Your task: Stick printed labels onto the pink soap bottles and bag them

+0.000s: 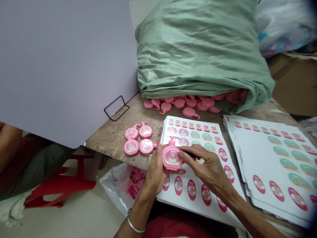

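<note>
My left hand (156, 170) is closed around a pink toy pump bottle (172, 157), held upright above a stack of sticker sheets (178, 175). A round label with a bathing baby picture is on the bottle's front. My right hand (208, 165) is closed, its thumb touching the label's right edge. A slim dark object (192, 154) shows between the right fingers; its kind is unclear. Left of my hands, several labelled pink pump bottles (131, 146) lie grouped on the wooden table (111, 138).
A green sack (203, 49) spills plain pink bottles (190, 112) at the back. More sticker sheets (260, 158) lie at right. Below the table's left edge hang a clear bag (114, 181) of pink pieces and a red stool (64, 185). A grey panel (66, 66) stands left, beside another person's arm (8, 145).
</note>
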`<state>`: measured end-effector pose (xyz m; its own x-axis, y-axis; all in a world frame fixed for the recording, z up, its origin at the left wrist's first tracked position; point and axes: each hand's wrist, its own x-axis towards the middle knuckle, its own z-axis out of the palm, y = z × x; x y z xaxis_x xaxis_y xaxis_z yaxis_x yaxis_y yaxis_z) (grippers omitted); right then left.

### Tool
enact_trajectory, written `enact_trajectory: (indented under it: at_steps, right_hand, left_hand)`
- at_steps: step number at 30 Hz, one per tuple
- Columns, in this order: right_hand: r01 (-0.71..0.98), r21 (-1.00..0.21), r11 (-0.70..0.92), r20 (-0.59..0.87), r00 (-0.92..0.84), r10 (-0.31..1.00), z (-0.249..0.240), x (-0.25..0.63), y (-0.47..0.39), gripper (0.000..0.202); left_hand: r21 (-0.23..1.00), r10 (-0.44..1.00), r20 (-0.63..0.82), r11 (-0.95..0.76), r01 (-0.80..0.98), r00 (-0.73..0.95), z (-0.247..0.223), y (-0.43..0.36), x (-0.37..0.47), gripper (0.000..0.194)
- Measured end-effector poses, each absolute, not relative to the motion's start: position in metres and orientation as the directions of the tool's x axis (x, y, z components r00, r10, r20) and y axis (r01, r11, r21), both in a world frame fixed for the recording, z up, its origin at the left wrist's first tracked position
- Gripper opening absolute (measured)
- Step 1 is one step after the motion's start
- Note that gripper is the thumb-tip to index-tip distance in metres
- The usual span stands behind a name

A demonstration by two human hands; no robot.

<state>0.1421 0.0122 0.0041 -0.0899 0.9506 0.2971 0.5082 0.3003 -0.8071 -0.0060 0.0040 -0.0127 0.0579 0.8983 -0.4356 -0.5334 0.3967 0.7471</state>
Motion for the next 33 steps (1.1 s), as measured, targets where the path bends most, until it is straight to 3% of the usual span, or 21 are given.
enact_trajectory:
  at_steps: [13, 17, 20, 22, 25, 27, 33]
  right_hand:
    - [0.594, -0.72, 0.36, 0.362, -0.121, 0.924, -0.003, 0.141, 0.014, 0.022]
    - [0.762, -0.492, 0.421, 0.473, -0.172, 0.864, -0.001, 0.144, 0.014, 0.025]
    - [0.892, -0.301, 0.337, 0.503, -0.152, 0.851, -0.002, 0.15, 0.018, 0.034]
    - [0.89, -0.354, 0.286, 0.489, -0.084, 0.868, -0.005, 0.15, 0.022, 0.045]
    - [0.72, -0.647, 0.252, 0.349, -0.015, 0.937, -0.016, 0.136, 0.027, 0.065]
    - [0.602, -0.779, 0.178, 0.223, -0.001, 0.975, -0.025, 0.12, 0.029, 0.074]
    - [0.587, -0.803, 0.1, 0.155, 0.044, 0.987, -0.038, 0.127, 0.052, 0.064]
  left_hand:
    - [0.747, 0.916, -0.375, 0.39, -0.538, 0.144, -0.011, 0.003, -0.009, 0.055]
    - [0.847, 0.952, -0.261, 0.306, -0.435, 0.161, -0.013, 0.001, -0.009, 0.045]
    - [0.876, 0.961, -0.254, 0.278, -0.394, 0.113, -0.014, 0.001, -0.01, 0.045]
    - [0.89, 0.956, -0.281, 0.293, -0.35, 0.085, -0.015, 0.001, -0.012, 0.045]
    - [0.927, 0.944, -0.322, 0.299, -0.227, -0.068, -0.02, -0.003, -0.015, 0.043]
    - [0.95, 0.936, -0.295, 0.267, -0.16, -0.19, -0.023, -0.006, -0.016, 0.047]
    - [0.953, 0.936, -0.291, 0.267, -0.14, -0.196, -0.021, 0.001, -0.027, 0.041]
